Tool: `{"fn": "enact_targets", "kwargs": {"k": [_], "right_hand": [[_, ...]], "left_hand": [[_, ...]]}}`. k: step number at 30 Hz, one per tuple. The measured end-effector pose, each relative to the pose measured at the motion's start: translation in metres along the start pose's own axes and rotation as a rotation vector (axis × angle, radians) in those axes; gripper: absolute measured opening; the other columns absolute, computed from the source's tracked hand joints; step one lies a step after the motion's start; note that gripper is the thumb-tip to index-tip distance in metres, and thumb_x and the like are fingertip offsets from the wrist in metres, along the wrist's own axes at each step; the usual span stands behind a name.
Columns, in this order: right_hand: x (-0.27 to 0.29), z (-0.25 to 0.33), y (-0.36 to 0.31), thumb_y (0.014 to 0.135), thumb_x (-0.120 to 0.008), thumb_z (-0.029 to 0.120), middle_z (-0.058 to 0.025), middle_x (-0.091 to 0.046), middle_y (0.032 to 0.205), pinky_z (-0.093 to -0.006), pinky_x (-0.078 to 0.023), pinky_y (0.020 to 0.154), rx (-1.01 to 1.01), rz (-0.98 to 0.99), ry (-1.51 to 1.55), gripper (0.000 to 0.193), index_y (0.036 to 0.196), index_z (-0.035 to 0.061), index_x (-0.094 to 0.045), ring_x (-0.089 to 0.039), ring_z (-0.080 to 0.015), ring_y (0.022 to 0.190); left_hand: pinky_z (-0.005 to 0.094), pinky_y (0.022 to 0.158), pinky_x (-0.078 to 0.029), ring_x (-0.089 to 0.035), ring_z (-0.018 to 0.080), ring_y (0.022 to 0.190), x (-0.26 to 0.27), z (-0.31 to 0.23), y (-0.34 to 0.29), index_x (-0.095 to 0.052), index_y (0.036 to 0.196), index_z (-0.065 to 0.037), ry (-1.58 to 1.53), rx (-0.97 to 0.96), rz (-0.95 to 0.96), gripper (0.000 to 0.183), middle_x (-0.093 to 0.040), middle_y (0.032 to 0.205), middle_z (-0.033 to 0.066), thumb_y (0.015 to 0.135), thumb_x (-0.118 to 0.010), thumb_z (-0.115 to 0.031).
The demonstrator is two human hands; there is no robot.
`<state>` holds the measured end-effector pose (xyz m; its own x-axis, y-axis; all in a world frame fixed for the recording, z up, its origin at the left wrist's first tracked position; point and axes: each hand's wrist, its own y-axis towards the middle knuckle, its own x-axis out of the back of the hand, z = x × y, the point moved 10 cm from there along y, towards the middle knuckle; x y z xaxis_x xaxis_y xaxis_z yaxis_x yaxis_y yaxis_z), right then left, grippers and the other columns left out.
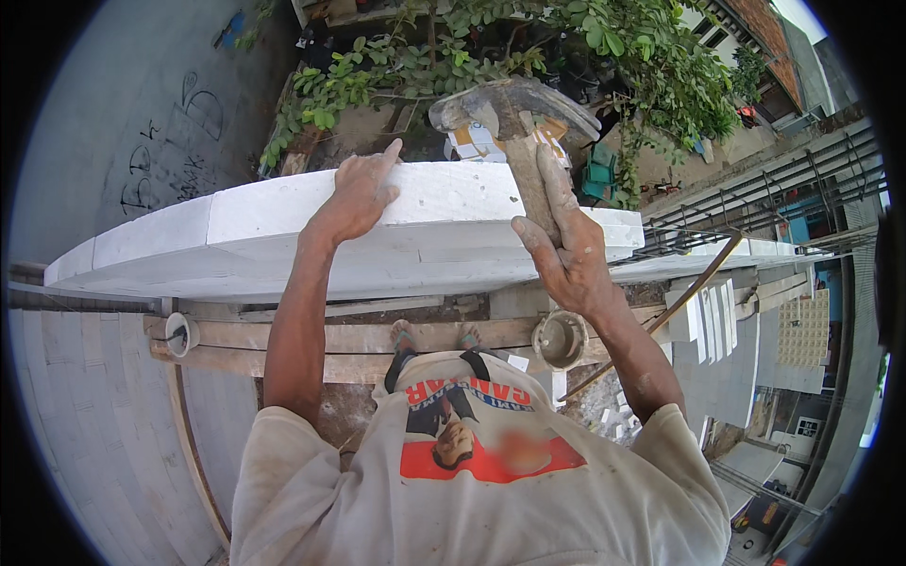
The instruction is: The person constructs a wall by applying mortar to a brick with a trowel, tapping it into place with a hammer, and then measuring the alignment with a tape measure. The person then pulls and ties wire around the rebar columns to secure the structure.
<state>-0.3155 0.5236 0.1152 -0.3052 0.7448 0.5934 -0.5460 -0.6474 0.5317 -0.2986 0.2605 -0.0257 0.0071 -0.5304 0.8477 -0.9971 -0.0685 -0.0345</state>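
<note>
A wall of white lightweight blocks [448,193] runs across in front of me. My left hand [361,195] rests on the top of this wall, its index finger stretched toward the far edge and its thumb apart. In my right hand [572,247] is a hammer [514,108] with a wide, curved grey head and a worn wooden handle. Thumb and fingers lie on either side of the handle, just over the wall's top. The hammer head is raised beyond the far edge. Grey dust coats the right hand.
My feet stand on wooden planks [283,335] behind the wall. A bucket [559,340] sits right of them, a smaller white bucket [181,335] to the left. A thin wooden stick [694,288] slants at the right, near steel rebar [755,212]. Leafy branches [642,66] hang beyond the wall.
</note>
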Motion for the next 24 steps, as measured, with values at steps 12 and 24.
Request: {"fn": "enact_targets", "kwargs": {"k": [12, 24], "right_hand": [[-0.037, -0.006, -0.002, 0.098, -0.068, 0.012, -0.0275, -0.064, 0.136, -0.0403, -0.053, 0.100, -0.167, 0.326, 0.039, 0.067, 0.159, 0.0091, -0.041, -0.068, -0.0385, 0.117], [-0.154, 0.028, 0.057, 0.102, -0.063, 0.017, -0.0218, -0.067, 0.130, -0.0430, -0.053, 0.089, 0.055, 0.580, -0.255, 0.070, 0.163, 0.0041, -0.031, -0.069, -0.0313, 0.098]], "left_hand": [[0.0533, 0.126, -0.021, -0.034, 0.0431, 0.151, 0.049, 0.058, -0.046, -0.029, 0.163, -0.010, 0.148, 0.177, -0.181, 0.072, -0.044, 0.159, 0.0219, 0.103, -0.060, -0.034], [0.0504, 0.127, -0.021, -0.033, 0.0393, 0.153, 0.113, 0.165, -0.164, -0.032, 0.155, 0.013, 0.507, 0.721, -0.496, 0.105, -0.038, 0.161, 0.0291, 0.095, -0.056, -0.069]]}}
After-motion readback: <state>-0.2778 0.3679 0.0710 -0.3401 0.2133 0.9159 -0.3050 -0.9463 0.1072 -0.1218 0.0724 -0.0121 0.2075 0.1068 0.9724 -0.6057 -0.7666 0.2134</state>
